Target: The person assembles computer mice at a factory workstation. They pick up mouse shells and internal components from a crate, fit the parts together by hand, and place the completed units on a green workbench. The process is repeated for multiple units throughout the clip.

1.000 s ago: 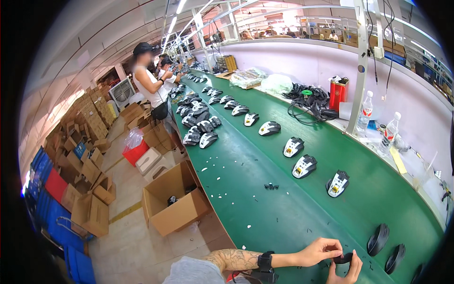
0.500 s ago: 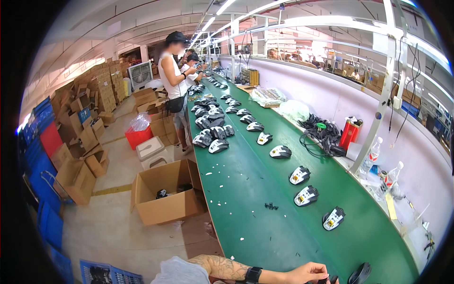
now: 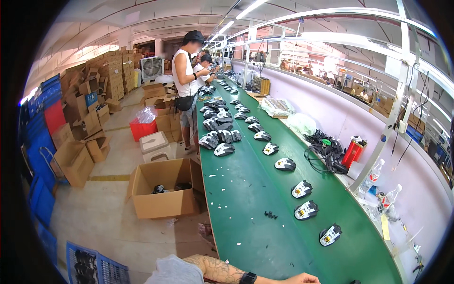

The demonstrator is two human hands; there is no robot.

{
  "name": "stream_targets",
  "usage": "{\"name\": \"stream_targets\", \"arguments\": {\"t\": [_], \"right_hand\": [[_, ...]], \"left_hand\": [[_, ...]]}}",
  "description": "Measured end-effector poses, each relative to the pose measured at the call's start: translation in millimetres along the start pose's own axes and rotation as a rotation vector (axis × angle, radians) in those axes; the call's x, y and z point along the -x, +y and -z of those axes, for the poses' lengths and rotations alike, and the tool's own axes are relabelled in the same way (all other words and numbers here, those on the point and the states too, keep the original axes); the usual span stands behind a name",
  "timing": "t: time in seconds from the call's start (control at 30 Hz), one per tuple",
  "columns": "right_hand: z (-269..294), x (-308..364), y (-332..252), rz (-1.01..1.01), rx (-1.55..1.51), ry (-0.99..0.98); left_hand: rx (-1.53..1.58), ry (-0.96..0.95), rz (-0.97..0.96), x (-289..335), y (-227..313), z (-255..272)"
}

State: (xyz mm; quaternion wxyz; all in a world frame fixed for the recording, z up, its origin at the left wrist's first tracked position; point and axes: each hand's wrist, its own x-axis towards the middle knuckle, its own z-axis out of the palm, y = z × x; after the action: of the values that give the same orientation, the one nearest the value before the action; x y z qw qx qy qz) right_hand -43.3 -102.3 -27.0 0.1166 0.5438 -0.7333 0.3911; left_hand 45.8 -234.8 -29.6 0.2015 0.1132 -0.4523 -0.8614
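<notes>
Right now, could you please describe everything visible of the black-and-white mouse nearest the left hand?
The mouse looks plastic, with a white upper shell bearing small dark marks and a yellowish patch, and black edges. It lies on the green work surface, slanting from lower left to upper right in the picture. Only that surface appears to touch it; the left hand is apart.

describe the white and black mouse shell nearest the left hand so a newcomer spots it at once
Start at the long green work surface. On its right half, follow the line of white-and-black mouse shells down toward the left hand. The nearest mouse shell ends that line, lowest and farthest right of the white ones, apart from the close pair above it.
</notes>
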Motion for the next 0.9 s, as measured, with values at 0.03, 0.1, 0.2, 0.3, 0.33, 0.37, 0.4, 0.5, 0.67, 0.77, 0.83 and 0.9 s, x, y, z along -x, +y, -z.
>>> {"name": "stream_targets", "arguments": {"t": [0.03,0.1,0.2,0.3,0.33,0.37,0.4,0.5,0.67,0.77,0.83,0.9], "right_hand": [[2,-2,-6,-0.041,-0.013,-0.026],[3,-3,0,0.033,-0.002,-0.059],[3,0,15,0.194,0.019,0.034],[6,-9,-22,0.041,-0.091,0.233],[6,-11,-25,0.037,-0.124,0.219],[5,-12,-27,0.031,-0.156,0.208],[5,-10,-28,0.018,-0.181,0.190],[7,-6,-36,-0.054,-0.210,0.182],[20,-10,-37,-0.087,-0.023,0.245],[22,-15,-32,-0.129,0.038,0.303],[12,-7,-18,-0.155,-0.003,0.320],[9,-2,-9,-0.193,-0.024,0.280]], "left_hand": [[0.016,0.003,0.004,1,1,0],[0.049,-0.004,0.010,2,2,0],[0.143,-0.035,0.036,-1,-5,3],[0.094,0.024,0.064,-5,-14,7],[0.124,0.034,0.069,-3,-13,6],[0.154,0.040,0.077,-2,-10,6],[0.193,0.048,0.093,2,-8,2],[0.321,-0.166,0.099,-4,-16,15],[-0.537,-0.036,-0.155,3,16,19],[-1.147,0.062,-0.399,-17,40,34],[-1.301,0.180,-0.476,-55,60,47],[-1.457,0.346,-0.336,-101,74,61]]}}
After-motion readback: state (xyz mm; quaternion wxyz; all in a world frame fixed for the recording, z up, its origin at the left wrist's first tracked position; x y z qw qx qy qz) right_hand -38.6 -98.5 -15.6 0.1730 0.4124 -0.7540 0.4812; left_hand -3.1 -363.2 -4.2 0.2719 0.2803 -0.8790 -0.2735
